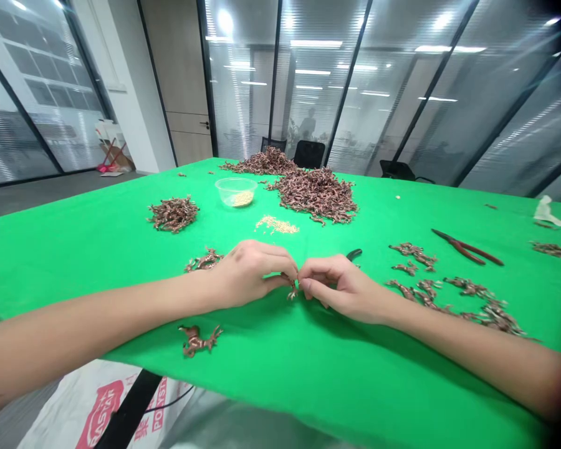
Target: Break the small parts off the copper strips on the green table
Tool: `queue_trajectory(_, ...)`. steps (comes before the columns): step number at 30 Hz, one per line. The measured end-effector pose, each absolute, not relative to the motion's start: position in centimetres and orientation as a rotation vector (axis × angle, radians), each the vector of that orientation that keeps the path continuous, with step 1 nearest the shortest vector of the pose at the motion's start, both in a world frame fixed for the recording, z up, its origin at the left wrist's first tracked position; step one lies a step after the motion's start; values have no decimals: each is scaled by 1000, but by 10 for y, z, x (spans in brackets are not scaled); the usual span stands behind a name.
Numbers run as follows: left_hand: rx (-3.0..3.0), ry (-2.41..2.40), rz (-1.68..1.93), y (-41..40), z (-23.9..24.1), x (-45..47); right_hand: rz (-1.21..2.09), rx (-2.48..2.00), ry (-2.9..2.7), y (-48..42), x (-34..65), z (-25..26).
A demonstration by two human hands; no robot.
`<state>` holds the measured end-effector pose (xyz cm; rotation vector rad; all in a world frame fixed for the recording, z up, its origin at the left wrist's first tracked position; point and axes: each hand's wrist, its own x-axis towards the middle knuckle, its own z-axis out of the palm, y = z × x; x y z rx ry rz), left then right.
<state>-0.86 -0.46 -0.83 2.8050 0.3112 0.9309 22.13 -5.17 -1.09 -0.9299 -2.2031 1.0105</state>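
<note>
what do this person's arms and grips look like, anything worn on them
The left forearm and right forearm are slender, tapering to narrow wrists, and bare as far as the picture shows: no sleeve, watch, bracelet or cable on either. The left grip and right grip are bare hands, with no glove or ring visible. Nails are too small to judge.

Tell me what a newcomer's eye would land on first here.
Probably the vivid green table, stretching across the view. Then the biggest brown heap, toward its far side, right of the clear bowl. Near the middle, the left hand and right hand come together at a small brown piece.
</note>
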Motion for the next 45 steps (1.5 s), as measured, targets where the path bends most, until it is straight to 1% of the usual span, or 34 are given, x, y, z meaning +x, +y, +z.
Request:
queue_trajectory(13,2805,315,1012,-4,-10,-8,743,-901,-2299,-52,222,-12)
queue_trajectory(24,2827,329,977,-4,-13,-9,645,-884,-2338,-52,222,-12)
queue_trajectory(37,2825,339,938,-5,-12,-9,615,-888,-2352,-51,220,-12)
queue_trajectory(45,2832,352,899,-5,-12,-9,515,-824,-2394,-52,219,-12)
